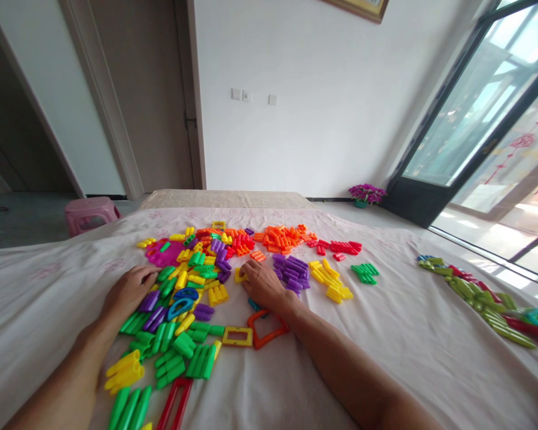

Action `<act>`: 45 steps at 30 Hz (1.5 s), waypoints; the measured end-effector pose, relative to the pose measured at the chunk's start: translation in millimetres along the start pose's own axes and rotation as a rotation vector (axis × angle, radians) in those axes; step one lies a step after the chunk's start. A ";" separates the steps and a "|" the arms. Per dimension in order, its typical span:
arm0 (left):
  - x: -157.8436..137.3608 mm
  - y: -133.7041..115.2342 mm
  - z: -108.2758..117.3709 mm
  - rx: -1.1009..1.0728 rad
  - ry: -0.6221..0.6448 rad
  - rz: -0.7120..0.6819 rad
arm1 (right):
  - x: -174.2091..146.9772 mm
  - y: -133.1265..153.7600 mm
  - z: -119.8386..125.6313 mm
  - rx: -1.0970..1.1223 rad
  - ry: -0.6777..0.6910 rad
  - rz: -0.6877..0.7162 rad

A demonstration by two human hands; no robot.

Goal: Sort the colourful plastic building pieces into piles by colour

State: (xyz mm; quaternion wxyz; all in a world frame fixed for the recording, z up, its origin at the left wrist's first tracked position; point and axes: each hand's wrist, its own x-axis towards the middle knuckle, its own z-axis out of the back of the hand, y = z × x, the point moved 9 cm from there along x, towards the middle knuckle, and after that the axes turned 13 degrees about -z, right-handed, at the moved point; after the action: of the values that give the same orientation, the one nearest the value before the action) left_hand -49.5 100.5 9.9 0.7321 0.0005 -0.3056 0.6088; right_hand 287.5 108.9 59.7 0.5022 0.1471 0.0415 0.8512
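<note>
My right hand [264, 284] reaches into the middle of the cloth, its fingers closed on a yellow plastic block [239, 275] at its left side. My left hand [131, 289] rests at the left edge of a mixed heap, fingers loosely bent and apart, with no piece visible in them. Beside it lie green blocks [165, 274] and purple blocks [149, 301]. Purple blocks [291, 272] are grouped just right of my right hand. Under its wrist lies an orange frame piece [253, 335], next to a yellow frame piece [225, 336].
Orange blocks [281, 239], red blocks [346, 246], yellow blocks [327, 275] and green blocks [365, 273] lie in separate groups. More pieces [484, 301] are strewn at the right on the pale tablecloth [399, 334]. A pink stool [89, 214] stands beyond the left edge.
</note>
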 end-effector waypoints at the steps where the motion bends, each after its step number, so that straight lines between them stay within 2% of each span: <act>1: 0.0 -0.8 0.2 0.000 -0.001 -0.004 | 0.1 -0.6 -0.6 0.001 0.002 -0.002; 12: 0.4 -3.4 4.3 0.001 -0.019 -0.003 | -0.6 -7.0 2.5 0.101 -0.047 -0.043; 20: 0.1 -8.3 7.3 0.001 -0.018 0.010 | -1.4 -7.8 2.1 0.121 -0.050 -0.027; 32: -0.3 -5.4 4.2 0.000 -0.005 0.004 | -5.1 -1.1 15.9 0.182 -0.090 0.017; 40: -0.7 -7.5 5.7 0.005 0.000 0.018 | -6.8 -2.3 22.4 0.143 -0.122 -0.022; 45: -0.2 -6.3 5.0 0.007 0.003 0.025 | -7.7 -5.9 27.6 0.206 -0.154 -0.056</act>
State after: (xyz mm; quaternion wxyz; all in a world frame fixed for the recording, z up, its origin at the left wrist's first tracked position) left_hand -46.2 96.8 16.3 0.7247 -0.0016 -0.3025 0.6191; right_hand 304.1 103.0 83.1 0.5097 0.2615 0.0939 0.8142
